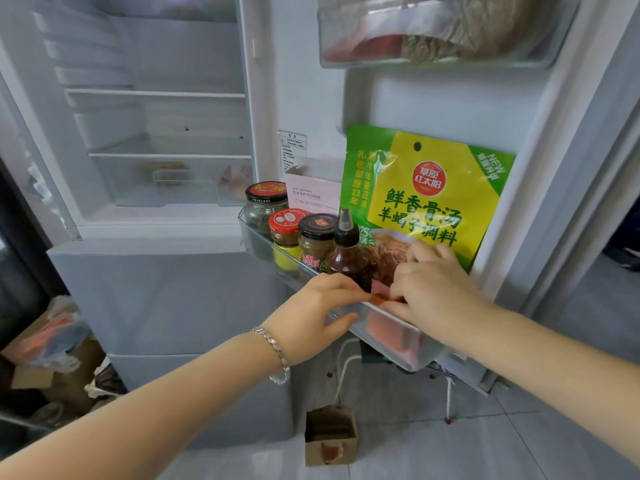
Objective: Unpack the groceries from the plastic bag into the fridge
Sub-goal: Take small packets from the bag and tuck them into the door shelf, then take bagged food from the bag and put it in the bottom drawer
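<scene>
Already the green-and-yellow seasoning pouch (426, 199) stands at the right end of the door shelf (391, 344), beside the sauce bottle (348, 251). At the shelf's front edge, the left hand (311, 306) and right hand (433, 289) pinch a small reddish packet (381, 298), likely mid-placement. No grocery bag shows clearly, so the remainder is unknown.

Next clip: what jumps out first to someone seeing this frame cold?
The big green-and-yellow seasoning pouch standing in the door bin grabs the eye first. Just below it, the left hand and right hand meet at a small reddish packet over the bin's rim, right of a dark squeeze bottle and three jars.
</scene>
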